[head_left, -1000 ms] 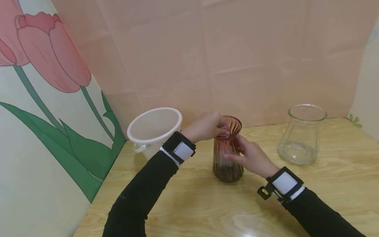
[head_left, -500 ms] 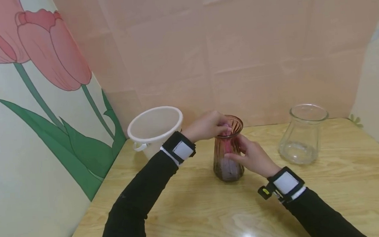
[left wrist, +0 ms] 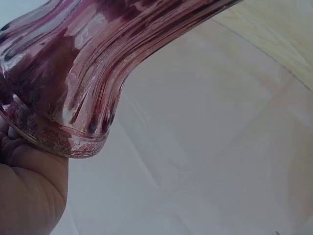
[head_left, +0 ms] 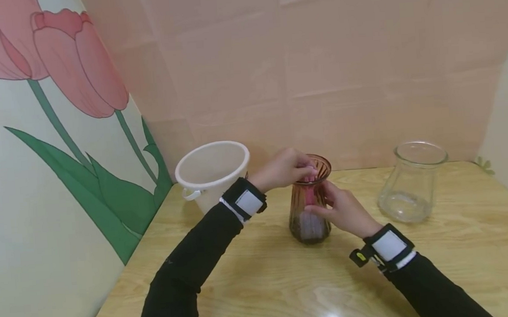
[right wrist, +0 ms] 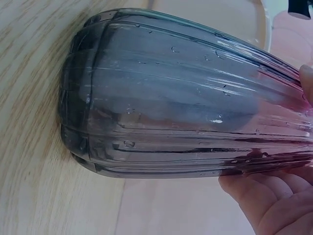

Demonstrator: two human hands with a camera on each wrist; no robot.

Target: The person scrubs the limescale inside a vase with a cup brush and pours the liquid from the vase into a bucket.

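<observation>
The vase (head_left: 308,201) stands upright at the middle of the frame in the head view, on the table (head_left: 262,276), its long axis vertical, mouth up and dark base down; my left hand (head_left: 283,168) sits at the rim, coming in from the left, fingers curled over the lip and seeming to pinch something pink there, though I cannot tell what it is; in the left wrist view the flared rim (left wrist: 73,137) lies right against my palm (left wrist: 29,191), lower left of that frame; my right hand (head_left: 346,211) wraps the narrow waist from the right side, fingers bent round the ribbed glass, thumb toward me; the right wrist view shows the body of the vase (right wrist: 186,98) filling the frame with my fingers (right wrist: 274,196) at lower right, pressed to the glass; so both hands are on it, left at the top, right lower down, and neither has to reach; the mouth opens straight up under my left fingers, which is the way in or out; the bucket (head_left: 213,173) stands just left of my left wrist, near the wall; the clear jar (head_left: 410,184) stands well apart at the right of the frame.
</observation>
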